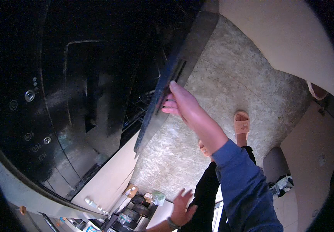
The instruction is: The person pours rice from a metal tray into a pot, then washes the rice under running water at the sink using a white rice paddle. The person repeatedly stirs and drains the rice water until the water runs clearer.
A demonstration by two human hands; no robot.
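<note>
My right hand (pixel 181 105), in a blue sleeve, grips the edge of a dark door panel (pixel 151 116) on a glossy black appliance (pixel 97 95). My thumb lies near a long slot in the panel, and my fingers curl against its face. The panel stands out from the appliance at an angle, and metal wire racks (pixel 139 111) show in the dark gap behind it. Lower in the view, my left hand (pixel 182 207) hangs with spread fingers and holds nothing. A dark band circles the left wrist.
Round control marks (pixel 29 95) dot the appliance's left side. Below it runs a pale cabinet front (pixel 106 168). Boxes (pixel 131 190), a plastic bag (pixel 158 197) and dark shoes (pixel 130 213) lie at the bottom. My slippered feet (pixel 241 121) stand on grey flooring (pixel 213 78); a grey bin (pixel 275 161) stands right.
</note>
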